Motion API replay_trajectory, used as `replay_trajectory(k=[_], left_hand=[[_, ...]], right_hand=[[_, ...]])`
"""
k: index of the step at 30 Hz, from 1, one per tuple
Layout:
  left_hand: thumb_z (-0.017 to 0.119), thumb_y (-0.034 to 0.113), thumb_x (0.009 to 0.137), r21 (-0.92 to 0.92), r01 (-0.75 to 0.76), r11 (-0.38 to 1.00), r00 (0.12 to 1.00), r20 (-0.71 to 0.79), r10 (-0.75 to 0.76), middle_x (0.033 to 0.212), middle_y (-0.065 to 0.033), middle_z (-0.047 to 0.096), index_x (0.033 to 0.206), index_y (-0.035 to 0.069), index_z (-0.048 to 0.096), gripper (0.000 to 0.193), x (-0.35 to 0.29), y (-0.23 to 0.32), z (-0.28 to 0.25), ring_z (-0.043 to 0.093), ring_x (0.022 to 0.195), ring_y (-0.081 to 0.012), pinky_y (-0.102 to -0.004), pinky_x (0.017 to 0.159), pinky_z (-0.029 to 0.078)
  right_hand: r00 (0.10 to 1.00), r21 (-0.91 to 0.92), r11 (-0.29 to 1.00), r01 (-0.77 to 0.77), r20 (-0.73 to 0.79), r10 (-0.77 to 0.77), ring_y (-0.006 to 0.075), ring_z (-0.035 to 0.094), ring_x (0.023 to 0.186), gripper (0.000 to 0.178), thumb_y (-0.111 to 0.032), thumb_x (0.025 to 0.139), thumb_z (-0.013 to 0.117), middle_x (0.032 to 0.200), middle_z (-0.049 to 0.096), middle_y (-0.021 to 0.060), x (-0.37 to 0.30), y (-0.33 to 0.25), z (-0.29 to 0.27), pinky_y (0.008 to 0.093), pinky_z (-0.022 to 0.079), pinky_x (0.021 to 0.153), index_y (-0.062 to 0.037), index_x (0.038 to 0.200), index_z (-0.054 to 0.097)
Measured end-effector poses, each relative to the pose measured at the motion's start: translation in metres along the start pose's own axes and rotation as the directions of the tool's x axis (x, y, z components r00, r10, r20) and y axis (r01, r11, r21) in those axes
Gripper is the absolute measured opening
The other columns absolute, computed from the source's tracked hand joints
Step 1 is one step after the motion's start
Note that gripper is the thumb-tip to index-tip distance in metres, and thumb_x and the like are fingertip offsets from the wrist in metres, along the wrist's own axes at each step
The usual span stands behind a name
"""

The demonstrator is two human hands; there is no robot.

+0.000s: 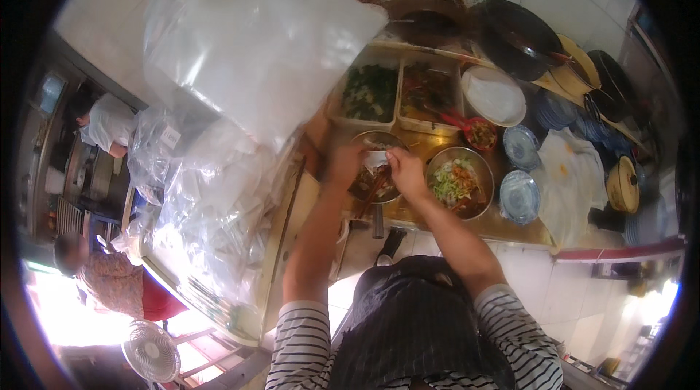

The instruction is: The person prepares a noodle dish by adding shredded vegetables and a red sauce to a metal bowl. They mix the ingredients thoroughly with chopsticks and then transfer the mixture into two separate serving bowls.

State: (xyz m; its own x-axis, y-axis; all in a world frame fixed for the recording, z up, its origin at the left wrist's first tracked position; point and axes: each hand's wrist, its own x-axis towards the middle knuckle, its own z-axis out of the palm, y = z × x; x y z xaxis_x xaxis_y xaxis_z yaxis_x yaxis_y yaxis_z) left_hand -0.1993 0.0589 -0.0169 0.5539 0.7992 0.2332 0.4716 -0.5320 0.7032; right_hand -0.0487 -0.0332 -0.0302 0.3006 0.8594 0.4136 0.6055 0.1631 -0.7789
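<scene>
A small white packet [375, 159] is pinched in my right hand [407, 171], which hovers over a handled pan [378, 209] at the counter's front. My left hand [344, 165] is at the packet's other side; motion smears its fingers, so its grip is hidden. Dark reddish strips and paler food lie in the pan. Just right of my right hand stands a metal bowl [490, 184] with chopped pale-green vegetables [446, 187] and orange-brown bits. Behind the pan, one tub holds dark leafy greens [370, 91] and another tub [402, 114] holds brownish food.
Large clear plastic bags [248, 47] crowd the left side. A red ladle [477, 131] with food, a white bowl [496, 97], blue-patterned bowls [519, 197] and a white cloth [572, 178] lie rightward. Dark woks [518, 36] stand behind. Two people [109, 124] and a fan [151, 350] are at far left.
</scene>
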Motion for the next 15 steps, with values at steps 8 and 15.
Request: replay_trajectory(k=[8,15], left_hand=[[0.059,0.011,0.078,0.613,-0.083,0.785,0.992,0.124,0.008,0.084,-0.0141,0.061,0.088,0.006,0.063,0.012,-0.005,0.012,-0.007,0.062,0.074,-0.0307,-0.0406,0.065,0.051],[0.056,0.009,0.078,0.631,-0.314,0.709,0.926,0.369,0.081,0.083,-0.0141,0.062,0.091,0.006,0.064,0.016,-0.002,0.035,-0.004,0.062,0.079,-0.0317,-0.0412,0.067,0.051]], right_hand=[[0.995,0.046,0.999,-0.014,-0.095,0.018,0.0377,0.059,0.083,0.013,-0.012,0.088,0.054,0.088,0.061,0.0181,-0.014,0.009,0.009,0.0387,0.049,0.068,-0.0024,0.094,0.06],[0.998,0.033,0.997,0.065,-0.01,-0.065,0.0373,0.059,0.085,0.015,-0.001,0.082,0.055,0.096,0.061,0.018,-0.021,0.024,0.011,0.0379,0.05,0.07,-0.0046,0.095,0.061]])
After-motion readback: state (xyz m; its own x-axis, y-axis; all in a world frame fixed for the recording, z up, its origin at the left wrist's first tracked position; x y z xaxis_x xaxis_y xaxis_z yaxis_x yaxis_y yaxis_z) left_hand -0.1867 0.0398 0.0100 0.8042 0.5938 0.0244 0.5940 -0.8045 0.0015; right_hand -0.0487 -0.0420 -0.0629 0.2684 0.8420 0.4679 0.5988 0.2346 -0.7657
